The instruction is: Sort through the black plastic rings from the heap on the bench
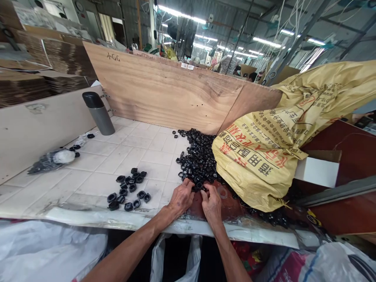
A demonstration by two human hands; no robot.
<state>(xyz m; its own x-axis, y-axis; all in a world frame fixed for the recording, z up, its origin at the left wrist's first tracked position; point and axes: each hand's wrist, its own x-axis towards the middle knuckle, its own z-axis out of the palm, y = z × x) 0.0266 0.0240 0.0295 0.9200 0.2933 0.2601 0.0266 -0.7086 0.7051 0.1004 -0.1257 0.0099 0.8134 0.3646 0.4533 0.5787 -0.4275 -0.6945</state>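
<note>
A heap of small black plastic ring-shaped parts [201,154] lies on the table's right half. At its near edge, my left hand [182,197] is closed, fingers curled, with a black part at its fingertips. Just to the right, my right hand [212,203] is closed too, thumb and fingers pinched on a small black part. The fingertips are partly hidden among the parts. Below the heap, a dark red surface [232,205] shows under my hands. Left of my left hand, a loose group of larger black caps [132,187] is spread on the white tabletop [88,186].
A yellow woven sack [255,156] leans over the heap's right side. A grey bottle with a black lid [99,114] and a clear bag of dark parts [51,159] stand left. Wooden boards [164,92] wall the back. A white plastic bag [158,258] hangs below the front edge.
</note>
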